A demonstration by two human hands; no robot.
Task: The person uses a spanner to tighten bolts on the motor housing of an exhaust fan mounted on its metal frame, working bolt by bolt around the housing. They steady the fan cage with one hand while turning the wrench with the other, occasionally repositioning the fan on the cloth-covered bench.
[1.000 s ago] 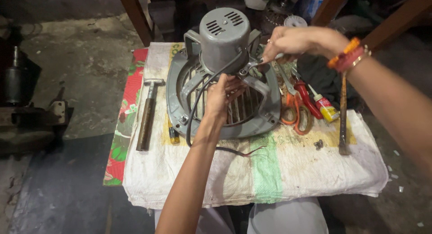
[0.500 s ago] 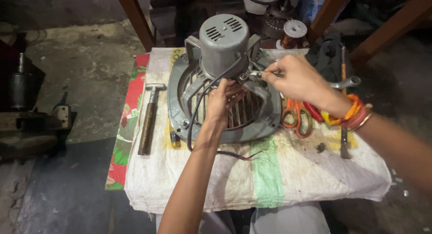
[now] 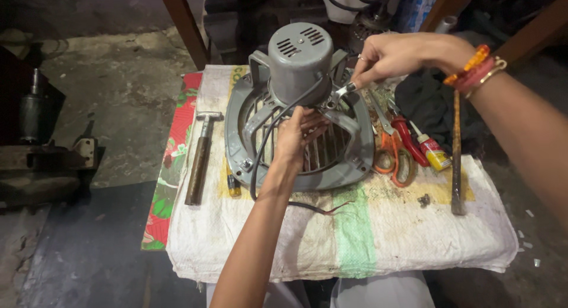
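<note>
A grey fan frame (image 3: 236, 139) with a round grey motor housing (image 3: 297, 62) on top lies on a sack-covered stool (image 3: 378, 237). My left hand (image 3: 297, 136) rests on the frame's grille below the motor, fingers curled against the bars. My right hand (image 3: 402, 55) pinches a small metal wrench (image 3: 341, 90) at the motor's right side. A black cable (image 3: 266, 148) runs from the motor down over the frame to bare wire ends on the sack.
A hammer (image 3: 198, 160) lies left of the frame. Orange scissors (image 3: 393, 154), red-handled pliers (image 3: 408, 139), a glue bottle (image 3: 435, 154) and a long metal rod (image 3: 455, 160) lie to the right. A dark machine part (image 3: 35, 118) stands on the floor at left.
My right hand has moved up and back from the frame's right side to the motor's right edge with the wrench. My left hand stays on the grille.
</note>
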